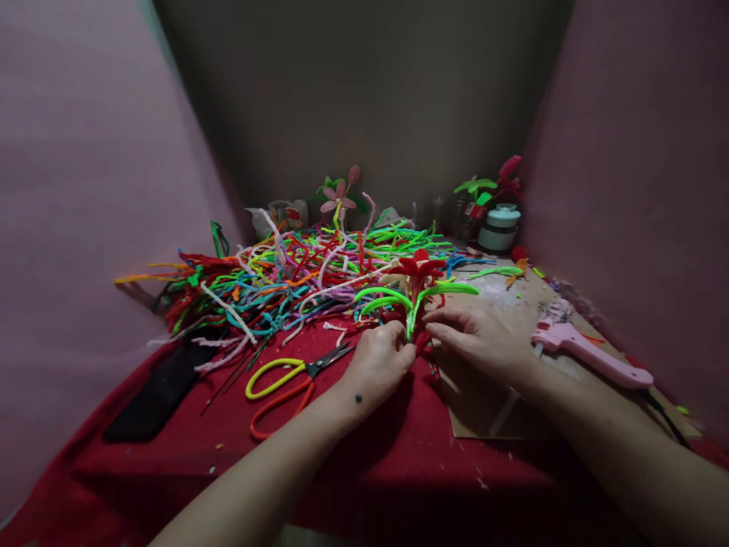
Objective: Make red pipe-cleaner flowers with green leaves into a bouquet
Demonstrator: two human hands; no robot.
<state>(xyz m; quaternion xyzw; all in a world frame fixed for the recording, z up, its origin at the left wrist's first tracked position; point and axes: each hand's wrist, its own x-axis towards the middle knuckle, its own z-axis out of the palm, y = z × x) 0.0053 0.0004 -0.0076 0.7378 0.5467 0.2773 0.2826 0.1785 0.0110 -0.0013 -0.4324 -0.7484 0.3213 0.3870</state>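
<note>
A pipe-cleaner flower (418, 266) with red petals and bright green leaves stands upright near the middle of the table. My left hand (383, 355) pinches its green stem low down, fingers closed. Just right of the stem is my right hand (478, 334), its fingers apart and slightly bent, the tips close to the flower below a green leaf. I see nothing held in it. Scissors (307, 372) with one yellow and one red-orange handle lie to the left of my left hand, blades toward it.
A large heap of coloured pipe cleaners (319, 273) covers the back left. A pink glue gun (592, 353) rests on a cardboard sheet (472, 414) at right. A black phone-like slab (153, 395) lies front left. A pale jar (500, 228) and finished flowers (339, 197) stand behind.
</note>
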